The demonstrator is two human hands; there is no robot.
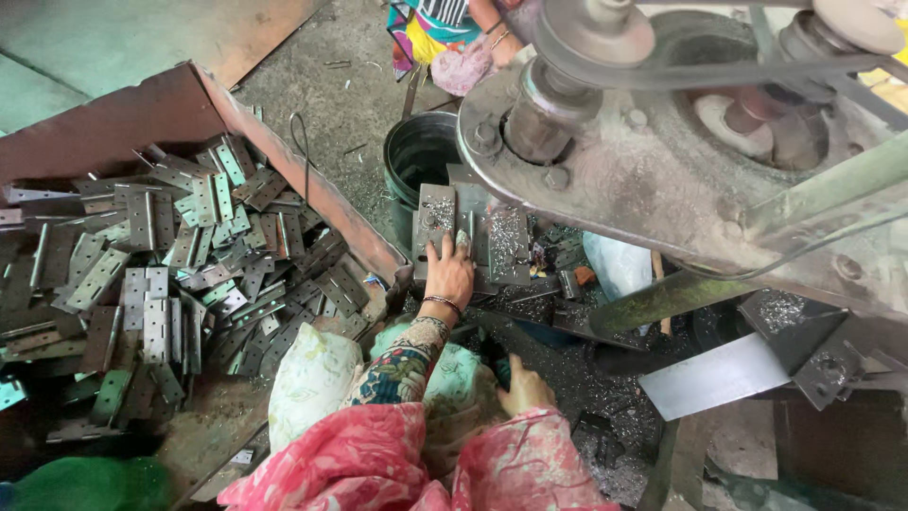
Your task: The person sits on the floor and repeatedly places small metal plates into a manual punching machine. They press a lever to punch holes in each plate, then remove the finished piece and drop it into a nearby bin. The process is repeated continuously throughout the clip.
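My left hand lies near the middle of the frame, fingers spread flat on a grey hinge plate that sits on the machine's work bed. I press down on it rather than grip it, since it must lie flat there among the metal shavings. My right hand, lower centre, is curled shut around something dark by my knee, perhaps a lever or handle; the view is too cramped to tell. The rusty tray filling the left of the frame is tilted toward me, so the heap of hinges is within easy reach of my left arm. A black bucket stands just above my hand, beside the bed. The big belt wheel overhangs the upper right.
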